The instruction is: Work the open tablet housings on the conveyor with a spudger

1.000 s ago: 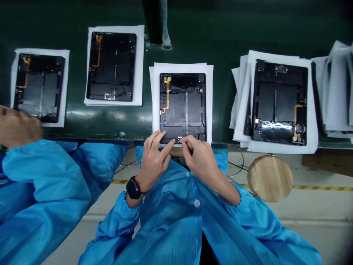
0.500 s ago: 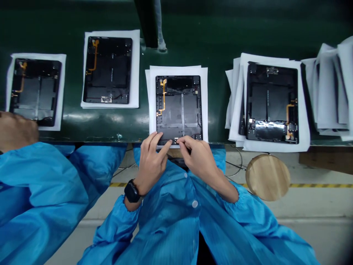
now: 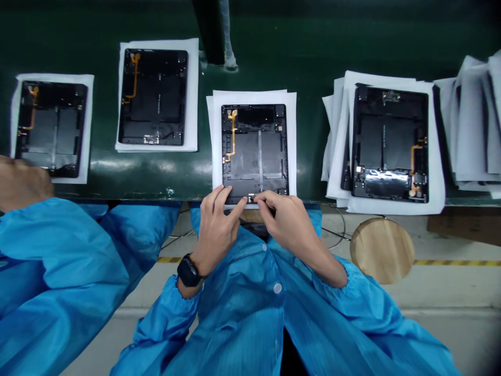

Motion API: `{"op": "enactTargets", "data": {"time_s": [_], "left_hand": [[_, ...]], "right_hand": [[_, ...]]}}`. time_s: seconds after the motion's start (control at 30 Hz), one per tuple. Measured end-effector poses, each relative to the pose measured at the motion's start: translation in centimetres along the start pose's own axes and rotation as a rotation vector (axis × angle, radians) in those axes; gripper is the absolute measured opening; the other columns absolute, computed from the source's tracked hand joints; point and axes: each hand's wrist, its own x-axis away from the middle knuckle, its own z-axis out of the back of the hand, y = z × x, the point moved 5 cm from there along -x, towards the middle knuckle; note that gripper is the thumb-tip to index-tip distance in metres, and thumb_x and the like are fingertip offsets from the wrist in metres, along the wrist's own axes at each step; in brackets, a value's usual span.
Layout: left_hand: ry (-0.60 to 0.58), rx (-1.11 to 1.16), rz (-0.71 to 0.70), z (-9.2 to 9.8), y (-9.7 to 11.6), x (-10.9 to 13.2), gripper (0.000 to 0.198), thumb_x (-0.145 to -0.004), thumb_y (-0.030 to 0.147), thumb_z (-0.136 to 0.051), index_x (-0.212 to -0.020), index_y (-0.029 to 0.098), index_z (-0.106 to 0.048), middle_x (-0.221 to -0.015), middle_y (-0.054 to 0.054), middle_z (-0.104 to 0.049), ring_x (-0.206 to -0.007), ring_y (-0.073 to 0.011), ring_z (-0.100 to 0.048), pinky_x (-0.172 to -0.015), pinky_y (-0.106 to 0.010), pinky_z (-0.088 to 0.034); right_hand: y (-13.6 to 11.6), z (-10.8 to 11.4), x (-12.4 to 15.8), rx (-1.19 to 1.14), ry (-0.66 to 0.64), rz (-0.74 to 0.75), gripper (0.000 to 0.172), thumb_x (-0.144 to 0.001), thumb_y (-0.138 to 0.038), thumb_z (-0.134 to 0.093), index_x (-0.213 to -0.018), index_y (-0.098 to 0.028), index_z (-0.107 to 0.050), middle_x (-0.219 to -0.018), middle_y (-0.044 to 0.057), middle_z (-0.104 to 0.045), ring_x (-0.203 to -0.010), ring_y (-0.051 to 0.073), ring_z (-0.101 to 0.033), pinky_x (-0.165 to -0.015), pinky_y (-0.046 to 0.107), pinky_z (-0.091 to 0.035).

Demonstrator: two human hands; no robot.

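Straight in front of me an opened tablet housing [image 3: 245, 151] lies on white foam sheets [image 3: 291, 136] at the bench's front edge. An orange flex cable [image 3: 234, 137] runs down its left side. A small circuit board [image 3: 251, 198] sits along its near edge. My left hand [image 3: 219, 216] rests on the near left edge with fingers spread, the thumb tip beside that board. My right hand [image 3: 282, 216] has thumb and forefinger drawn together at the board's right end; whatever is between them is too small to make out.
Two similar housings, one at far left [image 3: 52, 130] and one at upper left [image 3: 152, 96], lie on foam. Another housing [image 3: 391, 141] tops a foam stack at right, near more sheets [image 3: 469, 130]. A co-worker's hand [image 3: 23, 180] is at left. A post [image 3: 209, 31] and round stool [image 3: 381, 250] stand nearby.
My right fingertips have shifted slightly right, and more of the small board shows between my hands. My left hand stays nearly in place. The view has shifted slightly.
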Motion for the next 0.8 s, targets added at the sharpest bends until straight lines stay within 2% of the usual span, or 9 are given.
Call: {"op": "enactTargets", "data": {"time_s": [0.3, 0.37, 0.43, 0.5, 0.53, 0.6, 0.7, 0.8], "left_hand": [[-0.064, -0.026, -0.029, 0.2, -0.1, -0.1, 0.052, -0.100, 0.007, -0.053, -0.146, 0.027, -0.061, -0.156, -0.020, -0.051, -0.156, -0.0398, -0.037, -0.120, -0.065, -0.040], [-0.070, 0.036, -0.032, 0.6, -0.3, -0.2, 0.053, -0.100, 0.006, -0.052, -0.148, 0.027, -0.060, -0.157, -0.019, -0.050, -0.157, -0.0378, -0.038, -0.121, -0.063, -0.041], [-0.017, 0.122, 0.029, 1.3, -0.8, -0.1, 0.049, -0.102, 0.008, -0.052, -0.145, 0.027, -0.062, -0.157, -0.017, -0.051, -0.154, -0.0343, -0.043, -0.122, -0.058, -0.043], [0.127, 0.199, 0.198, 2.5, -1.8, 0.2, 0.036, -0.103, 0.015, -0.056, -0.137, 0.025, -0.067, -0.151, -0.015, -0.056, -0.146, -0.0309, -0.052, -0.119, -0.052, -0.047], [0.206, 0.253, 0.319, 3.1, -2.4, 0.6, 0.030, -0.103, 0.021, -0.060, -0.131, 0.023, -0.069, -0.145, -0.015, -0.060, -0.139, -0.0292, -0.057, -0.115, -0.049, -0.050], [0.280, 0.456, 0.600, 3.3, -3.7, 1.9, 0.025, -0.101, 0.033, -0.067, -0.123, 0.021, -0.070, -0.131, -0.012, -0.069, -0.123, -0.0255, -0.067, -0.101, -0.040, -0.058], [0.186, 0.951, 0.970, 1.1, -4.3, 3.8, 0.036, -0.095, 0.046, -0.075, -0.117, 0.018, -0.068, -0.113, -0.009, -0.076, -0.100, -0.0220, -0.074, -0.077, -0.030, -0.060], [0.083, 1.237, 1.092, -1.7, -3.2, 4.2, 0.046, -0.088, 0.055, -0.079, -0.109, 0.016, -0.069, -0.107, -0.011, -0.078, -0.095, -0.0254, -0.078, -0.073, -0.032, -0.062]], "right_hand": [[1.2, 1.8, 0.7, -0.143, 0.130, 0.019, 0.023, -0.103, -0.023, -0.055, -0.103, -0.019, -0.077, -0.069, -0.001, -0.069, -0.060, 0.015, -0.059, -0.066, 0.027, -0.040], [1.7, 2.4, 1.0, -0.190, 0.157, 0.013, 0.023, -0.103, -0.024, -0.055, -0.104, -0.019, -0.078, -0.069, -0.001, -0.068, -0.063, 0.015, -0.061, -0.068, 0.027, -0.043], [2.3, 2.9, 1.4, -0.240, 0.196, -0.001, 0.022, -0.103, -0.026, -0.057, -0.105, -0.019, -0.078, -0.068, -0.002, -0.067, -0.066, 0.016, -0.063, -0.070, 0.027, -0.045], [3.1, 3.4, 1.8, -0.290, 0.263, -0.024, 0.022, -0.104, -0.028, -0.057, -0.109, -0.019, -0.077, -0.066, -0.003, -0.062, -0.065, 0.015, -0.059, -0.070, 0.027, -0.045], [3.5, 3.5, 2.1, -0.313, 0.306, -0.040, 0.023, -0.104, -0.029, -0.058, -0.112, -0.019, -0.077, -0.065, -0.004, -0.060, -0.063, 0.014, -0.056, -0.069, 0.027, -0.045], [4.5, 3.5, 2.7, -0.354, 0.400, -0.074, 0.025, -0.105, -0.030, -0.058, -0.118, -0.019, -0.075, -0.064, -0.005, -0.055, -0.061, 0.014, -0.052, -0.067, 0.027, -0.044], [6.0, 2.5, 3.7, -0.410, 0.505, -0.119, 0.025, -0.105, -0.031, -0.059, -0.121, -0.018, -0.073, -0.069, -0.004, -0.059, -0.065, 0.015, -0.054, -0.067, 0.027, -0.046], [7.3, 1.3, 4.3, -0.489, 0.540, -0.137, 0.027, -0.106, -0.034, -0.058, -0.122, -0.018, -0.072, -0.074, -0.002, -0.063, -0.068, 0.016, -0.058, -0.068, 0.029, -0.049]]}}
